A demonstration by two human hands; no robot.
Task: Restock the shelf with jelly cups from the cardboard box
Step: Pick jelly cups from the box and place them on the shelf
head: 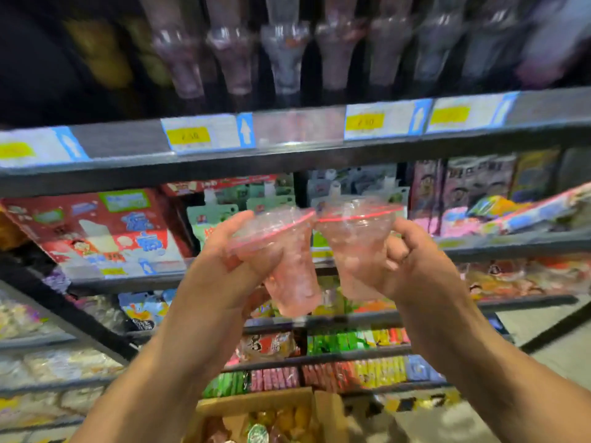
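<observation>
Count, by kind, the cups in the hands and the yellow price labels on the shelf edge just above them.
Pink jelly cups: 2, one in the left hand, one in the right hand
Yellow price labels: 4
Total: 6

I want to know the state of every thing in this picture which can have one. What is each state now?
left hand, grips the left jelly cup
right hand, grips the right jelly cup
left jelly cup, held in the air, tilted, not yet on a shelf
right jelly cup, held in the air, beside the other cup
cardboard box, open, goods inside
upper shelf, stocked with a blurred row of cups
</observation>
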